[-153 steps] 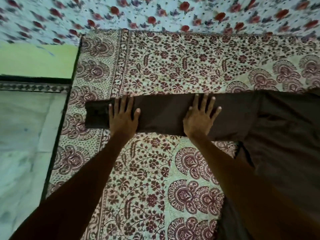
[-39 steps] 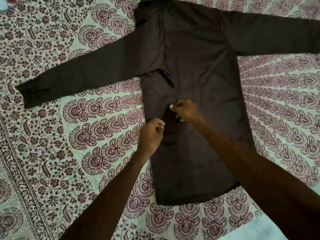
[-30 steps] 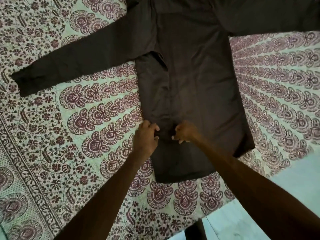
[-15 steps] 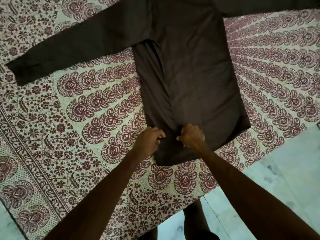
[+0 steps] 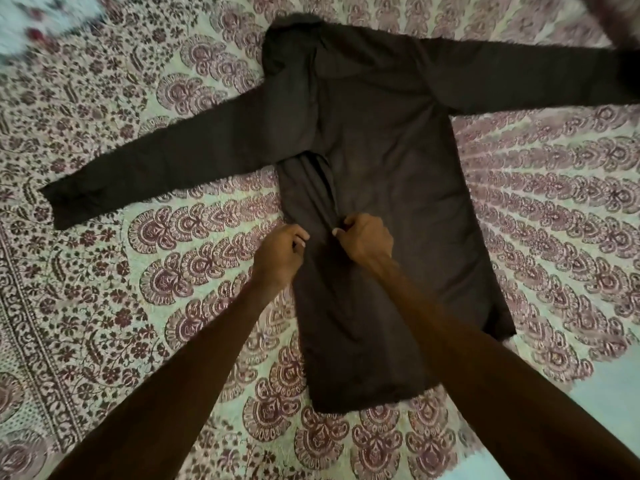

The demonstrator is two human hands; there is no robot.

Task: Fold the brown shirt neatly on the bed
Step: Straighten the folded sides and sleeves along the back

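**A bunched ridge between my hands could set a crooked fold**

I see the dark brown long-sleeved fabric shirt [image 5: 398,161] lying flat on the cream bedspread printed with maroon paisley fans [image 5: 138,306], collar away from me and both sleeves spread wide. Its left side panel is turned in toward the middle. My left hand [image 5: 282,251] is curled and pinches the outer edge of that panel. My right hand [image 5: 365,237], also curled, pinches the raised ridge of cloth just beside it, at about mid-body.

The worry is that ridge. A loose pleat runs from my hands up toward the armpit, and if I press it down as it lies, I judge it creases in slanted rather than straight.

Pulling with both pinches so close together could also drag the whole body sideways, since nothing anchors the far side. The soft cloth would probably slide on the bedspread and skew the left sleeve [image 5: 156,161].

The right hem corner [image 5: 498,323] lies near the bed's edge, with pale floor [image 5: 616,403] beyond. A tug toward me might send it over and pull the layers apart.

The right sleeve [image 5: 526,77] runs out of view, so I cannot tell how its cuff lies.
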